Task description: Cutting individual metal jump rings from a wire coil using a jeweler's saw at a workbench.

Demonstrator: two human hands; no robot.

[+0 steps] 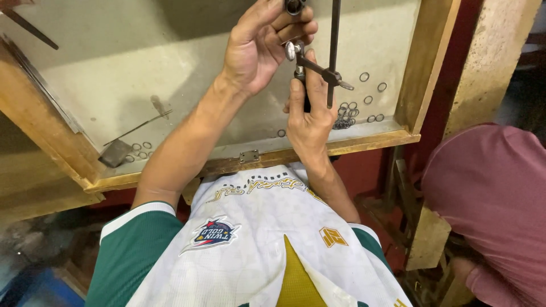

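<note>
Your workbench tray [170,68], a shallow pale surface boxed in by a wooden frame [421,74], fills the view beyond both of your hands, and its raised edge likely keeps small parts from rolling off. To the right of your right hand, well apart from it, another person in a pink top [489,193] bends low beside the bench. Your own white and green shirt [256,250] sits below your forearms. Your left hand [259,48] is raised over the tray with its fingers curled together around a small metal piece [293,7] at the top edge of the view; how much of that piece there is you cannot tell, since it is cut off. Your right hand [307,122] sits just below the left, closed on the dark handle of a thin metal tool [318,71], thumb up along it, which looks like a grip chosen for steadiness. A slim upright rod [334,34] crosses the tool just to the right of your left fingers, and a small silvery ring [290,50] sits between the two hands, at the left fingertips. Just right of your right hand lies a heap of small metal rings [347,113], close enough to pick from, with a few more scattered farther right. Far left of your left forearm lie a flat grey blade [116,152], a thin wire [139,126] and a few loose rings [142,149].
</note>
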